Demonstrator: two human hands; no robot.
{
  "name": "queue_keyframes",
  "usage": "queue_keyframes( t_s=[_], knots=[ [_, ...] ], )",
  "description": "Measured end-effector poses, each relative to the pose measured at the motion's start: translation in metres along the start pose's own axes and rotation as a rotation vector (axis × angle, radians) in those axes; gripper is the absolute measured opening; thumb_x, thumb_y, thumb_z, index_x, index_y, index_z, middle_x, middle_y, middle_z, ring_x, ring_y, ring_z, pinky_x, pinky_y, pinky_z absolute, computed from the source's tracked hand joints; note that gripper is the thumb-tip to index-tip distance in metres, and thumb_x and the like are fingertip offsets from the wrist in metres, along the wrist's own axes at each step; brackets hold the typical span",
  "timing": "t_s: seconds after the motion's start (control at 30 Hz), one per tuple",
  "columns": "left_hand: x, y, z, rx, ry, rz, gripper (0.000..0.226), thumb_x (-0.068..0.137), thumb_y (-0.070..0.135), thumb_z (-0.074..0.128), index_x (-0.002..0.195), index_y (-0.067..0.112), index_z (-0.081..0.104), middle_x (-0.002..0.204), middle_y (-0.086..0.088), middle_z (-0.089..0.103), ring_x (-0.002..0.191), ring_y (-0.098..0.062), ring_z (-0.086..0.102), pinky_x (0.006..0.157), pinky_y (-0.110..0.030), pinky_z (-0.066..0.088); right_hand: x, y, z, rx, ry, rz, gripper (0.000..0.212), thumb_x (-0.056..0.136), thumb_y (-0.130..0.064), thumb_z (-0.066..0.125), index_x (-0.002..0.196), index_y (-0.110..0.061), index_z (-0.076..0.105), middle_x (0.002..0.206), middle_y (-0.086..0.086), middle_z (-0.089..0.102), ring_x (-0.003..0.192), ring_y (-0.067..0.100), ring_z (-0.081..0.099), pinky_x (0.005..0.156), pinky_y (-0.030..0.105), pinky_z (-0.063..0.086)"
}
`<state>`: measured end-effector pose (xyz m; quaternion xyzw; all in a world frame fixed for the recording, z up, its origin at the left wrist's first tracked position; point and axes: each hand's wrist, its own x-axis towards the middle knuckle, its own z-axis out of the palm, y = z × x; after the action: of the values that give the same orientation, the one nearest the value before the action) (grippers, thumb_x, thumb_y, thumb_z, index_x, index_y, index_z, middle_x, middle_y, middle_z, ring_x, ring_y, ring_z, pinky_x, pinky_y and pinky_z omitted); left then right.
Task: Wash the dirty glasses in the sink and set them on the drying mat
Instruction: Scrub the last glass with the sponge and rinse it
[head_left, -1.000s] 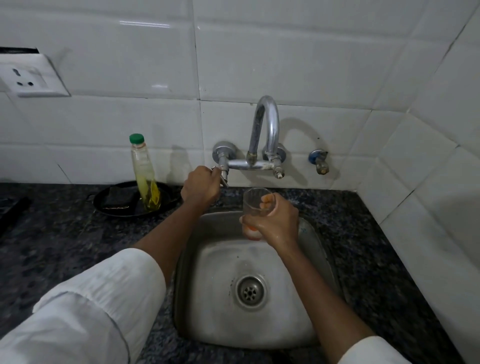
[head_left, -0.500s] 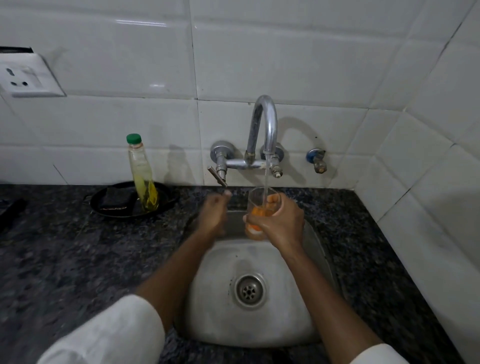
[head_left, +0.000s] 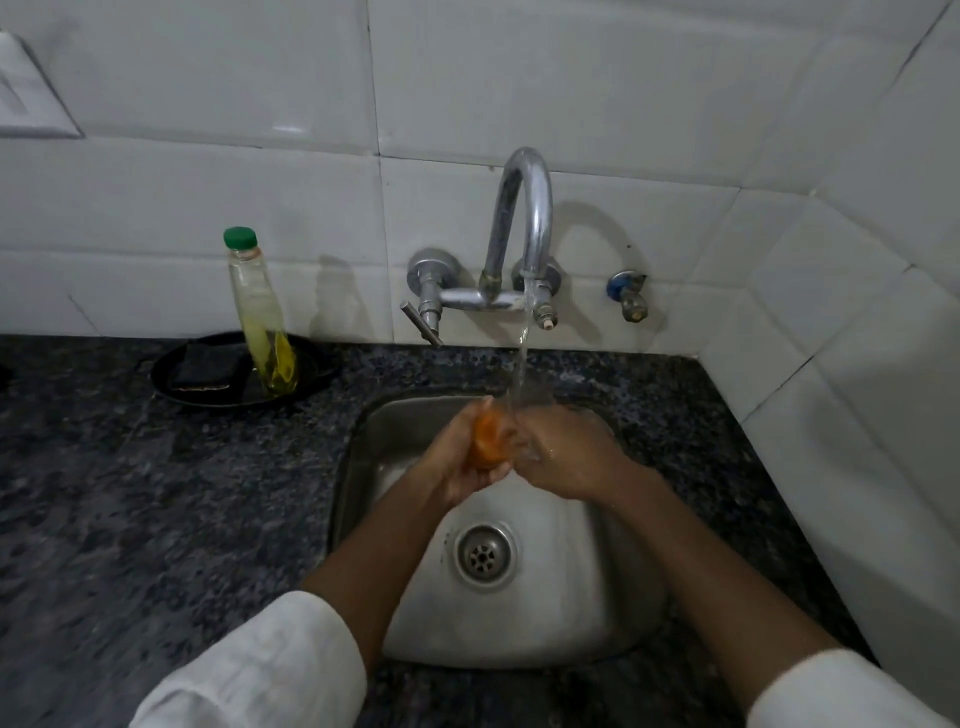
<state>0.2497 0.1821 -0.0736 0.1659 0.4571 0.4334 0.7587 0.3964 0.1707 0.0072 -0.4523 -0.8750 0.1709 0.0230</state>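
Observation:
A clear glass (head_left: 491, 441), orange where it shows between my palms, is held sideways over the steel sink (head_left: 597, 603). My left hand (head_left: 449, 467) cups it from the left. My right hand (head_left: 566, 457) closes on its other end, which is blurred and mostly hidden. Water (head_left: 522, 358) runs from the curved chrome faucet (head_left: 524, 208) onto the glass and my fingers. The faucet's lever (head_left: 421, 325) points down and left. No drying mat and no other glass is in view.
A green-capped bottle of yellow liquid (head_left: 262, 322) stands in a black dish (head_left: 179, 382) with a dark scrub pad on the granite counter (head_left: 156, 519), left of the sink. A small blue-topped tap (head_left: 629, 297) sticks out of the tiled wall. The side wall (head_left: 857, 415) is close on the right.
My left hand let go of the faucet lever and came down onto the glass. Water now runs. The glass has tipped from upright to sideways between both hands.

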Motion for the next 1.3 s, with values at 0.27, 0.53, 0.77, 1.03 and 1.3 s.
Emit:
queue_keyframes(
  t_s=[0.27,0.53,0.77,1.03,1.3],
  knots=[
    [0.008,-0.024,-0.007,-0.422,-0.106,0.146,0.047,0.091,0.039,0.059,0.113,-0.003,0.064,0.098,-0.018,0.071,0.085,-0.026,0.072,0.062,-0.034,0.061,0.025,-0.011,0.041,0.461,0.207,0.072,0.015,0.081,-0.003,0.052,0.086,-0.009,0.065,0.087,0.016,0.065,0.080,0.023,0.061,0.071,0.037,0.049],
    [0.011,-0.027,-0.018,-0.397,-0.103,0.133,0.037,0.091,0.033,0.060,0.105,0.000,0.070,0.102,-0.019,0.068,0.084,-0.024,0.070,0.076,-0.035,0.061,0.038,-0.017,0.060,0.693,0.309,0.357,0.017,0.087,-0.007,0.057,0.095,-0.007,0.072,0.092,0.011,0.072,0.083,0.026,0.069,0.078,0.046,0.059],
    [0.014,-0.020,-0.026,-0.082,0.074,0.068,0.052,0.085,0.049,0.068,0.113,0.005,0.067,0.093,-0.012,0.072,0.079,-0.021,0.070,0.066,-0.030,0.059,0.033,0.008,0.066,0.060,0.153,0.015,0.029,0.088,-0.014,0.054,0.116,-0.017,0.063,0.108,0.008,0.066,0.095,0.025,0.063,0.069,0.031,0.050],
    [0.013,-0.019,-0.025,0.041,0.069,0.036,0.052,0.086,0.047,0.068,0.117,0.005,0.064,0.096,-0.018,0.071,0.080,-0.025,0.069,0.076,-0.037,0.058,0.025,0.017,0.071,-0.143,0.105,-0.216,0.032,0.087,-0.017,0.048,0.119,-0.018,0.050,0.108,0.001,0.055,0.090,0.015,0.055,0.061,0.025,0.039],
    [0.015,-0.026,-0.023,-0.180,0.027,0.110,0.060,0.072,0.046,0.081,0.112,0.004,0.066,0.102,-0.019,0.066,0.093,-0.028,0.066,0.077,-0.037,0.058,0.026,0.000,0.069,0.070,0.278,-0.178,0.023,0.081,-0.011,0.051,0.104,-0.011,0.055,0.100,0.001,0.057,0.087,0.016,0.058,0.067,0.036,0.051]
  ],
)
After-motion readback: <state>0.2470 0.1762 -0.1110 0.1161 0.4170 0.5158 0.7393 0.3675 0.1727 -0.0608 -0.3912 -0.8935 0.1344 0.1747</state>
